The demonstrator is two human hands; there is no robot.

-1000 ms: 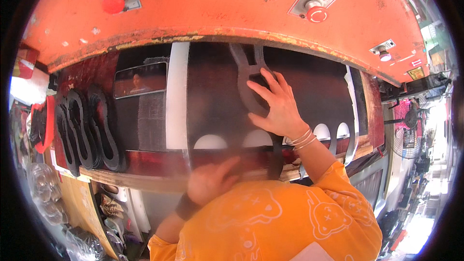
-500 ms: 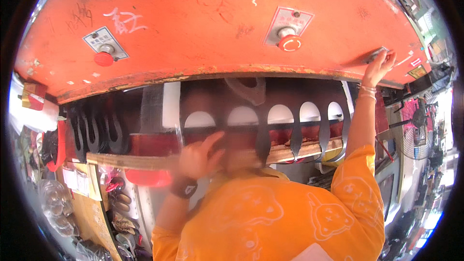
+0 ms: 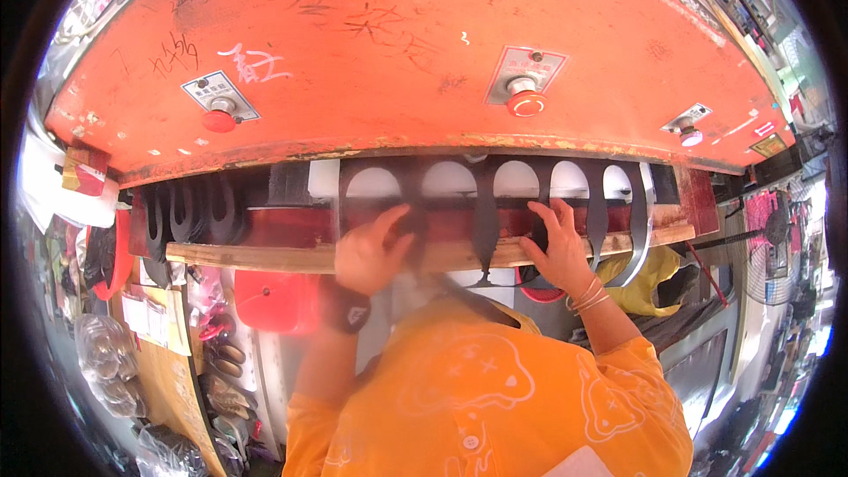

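Note:
A black sheet with a row of arched cutouts lies across the machine's bed, and its narrow strips hang over the front edge. White surface shows through the arches. My left hand, slightly blurred, has its thumb and fingers closed around one strip. Farther right, my right hand pinches another strip between thumb and fingers. Both hands are at the wooden front edge of the bed.
An orange machine panel spans above, with a left red button, a middle red button and a small right button. Dark U-shaped pieces hang at left. A red stool stands below; a fan is at right.
My right hand has come down from the small button at the panel's right to the black sheet. My left hand has moved in to a strip. The view has shifted slightly.

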